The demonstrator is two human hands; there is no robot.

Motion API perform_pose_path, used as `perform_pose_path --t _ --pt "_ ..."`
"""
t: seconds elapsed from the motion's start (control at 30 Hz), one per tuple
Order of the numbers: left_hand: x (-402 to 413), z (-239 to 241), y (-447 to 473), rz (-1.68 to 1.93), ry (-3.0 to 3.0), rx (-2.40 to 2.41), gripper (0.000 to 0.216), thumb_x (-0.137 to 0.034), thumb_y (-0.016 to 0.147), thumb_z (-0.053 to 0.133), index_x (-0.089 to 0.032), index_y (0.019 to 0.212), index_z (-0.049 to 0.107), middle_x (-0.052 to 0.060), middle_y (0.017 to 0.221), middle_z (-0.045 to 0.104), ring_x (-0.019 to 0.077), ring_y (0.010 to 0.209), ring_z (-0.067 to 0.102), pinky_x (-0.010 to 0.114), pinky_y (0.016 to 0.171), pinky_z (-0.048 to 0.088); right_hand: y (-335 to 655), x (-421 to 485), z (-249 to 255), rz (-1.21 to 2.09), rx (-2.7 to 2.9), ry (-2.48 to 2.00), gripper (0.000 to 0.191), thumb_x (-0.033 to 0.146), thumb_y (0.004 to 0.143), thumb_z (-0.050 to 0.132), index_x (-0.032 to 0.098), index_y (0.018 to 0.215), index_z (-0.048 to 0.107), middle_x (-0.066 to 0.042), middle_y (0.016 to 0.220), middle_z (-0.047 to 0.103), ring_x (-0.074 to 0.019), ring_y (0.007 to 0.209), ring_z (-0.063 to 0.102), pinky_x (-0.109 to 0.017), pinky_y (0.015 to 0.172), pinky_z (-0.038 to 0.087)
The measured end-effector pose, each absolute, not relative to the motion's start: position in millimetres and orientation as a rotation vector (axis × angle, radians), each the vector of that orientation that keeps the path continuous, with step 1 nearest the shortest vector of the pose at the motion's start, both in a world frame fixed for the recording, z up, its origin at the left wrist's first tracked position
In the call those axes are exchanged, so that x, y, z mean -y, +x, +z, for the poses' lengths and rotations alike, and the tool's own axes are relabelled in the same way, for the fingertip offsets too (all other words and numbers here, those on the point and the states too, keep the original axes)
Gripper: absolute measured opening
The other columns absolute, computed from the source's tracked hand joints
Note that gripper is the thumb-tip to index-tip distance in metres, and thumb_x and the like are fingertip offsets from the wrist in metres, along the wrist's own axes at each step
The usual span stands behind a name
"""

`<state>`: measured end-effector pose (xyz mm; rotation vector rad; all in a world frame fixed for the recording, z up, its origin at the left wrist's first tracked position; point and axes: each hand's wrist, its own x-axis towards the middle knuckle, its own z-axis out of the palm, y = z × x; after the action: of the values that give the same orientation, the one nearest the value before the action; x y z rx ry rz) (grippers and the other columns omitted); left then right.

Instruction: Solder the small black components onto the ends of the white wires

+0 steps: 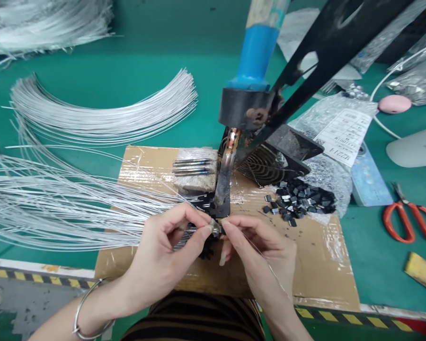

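Note:
My left hand [170,246] pinches a small black component [215,229] between thumb and forefinger, just under the tip of a mounted soldering iron [226,170] with a blue handle [254,52]. My right hand [259,251] pinches a thin white wire [266,265] whose end meets the component. Both hands hover over a taped cardboard pad [315,265]. A silver bangle [81,308] circles my left wrist.
Bundles of white wires [92,118] fan over the green table [145,52] on the left. A pile of small black parts [300,200] spills from a plastic bag [337,137]. Red-handled scissors [408,220] and a yellow block [422,272] lie right. A black stand arm [326,52] crosses above.

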<state>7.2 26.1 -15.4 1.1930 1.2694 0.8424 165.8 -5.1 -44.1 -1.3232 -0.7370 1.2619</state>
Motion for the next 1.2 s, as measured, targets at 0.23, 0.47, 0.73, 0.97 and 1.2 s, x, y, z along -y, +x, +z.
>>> perform_pose_path --t 0.23,0.47,0.73,0.97,1.2 --pt "-28 -14 8 0.859 1.173 -1.263 0.014 -0.015 0.091 0.073 -0.021 0.078 0.074 0.002 0.086 0.08 0.0137 0.071 0.068 0.022 0.063 0.05 164 3 -40 1.254 0.743 -1.269 0.007 0.018 0.09 0.083 0.024 0.089 0.086 0.005 0.056 0.073 -0.0098 0.043 0.068 -0.015 0.046 0.061" --pt "-27 -13 8 0.859 1.156 -1.224 0.015 -0.013 0.091 0.073 -0.021 0.078 0.074 0.001 0.086 0.079 0.013 0.074 0.068 0.021 0.067 0.052 162 8 -42 1.245 0.741 -1.298 0.005 0.027 0.092 0.084 0.022 0.089 0.084 0.003 0.058 0.073 -0.012 0.043 0.068 -0.02 0.044 0.062" --pt "-29 -11 9 0.851 1.16 -1.257 0.015 -0.013 0.088 0.073 -0.021 0.076 0.073 0.002 0.084 0.08 0.0134 0.071 0.068 0.021 0.065 0.052 162 9 -42 1.256 0.745 -1.271 0.003 0.023 0.094 0.082 0.025 0.091 0.084 0.005 0.059 0.073 -0.0111 0.045 0.068 -0.019 0.046 0.062" --pt "-34 -6 14 0.827 1.175 -1.308 0.015 -0.015 0.085 0.072 -0.02 0.071 0.072 0.003 0.079 0.079 0.0155 0.07 0.07 0.024 0.065 0.054 162 11 -45 1.192 0.81 -1.33 0.002 0.024 0.095 0.082 0.023 0.093 0.083 0.004 0.062 0.071 -0.0115 0.047 0.067 -0.021 0.047 0.061" --pt "-38 -13 15 0.884 1.173 -1.313 0.013 -0.014 0.086 0.072 -0.02 0.075 0.073 0.002 0.082 0.081 0.0141 0.072 0.071 0.022 0.068 0.055 171 15 -41 1.046 1.053 -1.458 0.03 0.028 0.113 0.047 0.026 0.124 0.075 -0.001 0.089 0.072 -0.0118 0.062 0.062 -0.026 0.059 0.055"
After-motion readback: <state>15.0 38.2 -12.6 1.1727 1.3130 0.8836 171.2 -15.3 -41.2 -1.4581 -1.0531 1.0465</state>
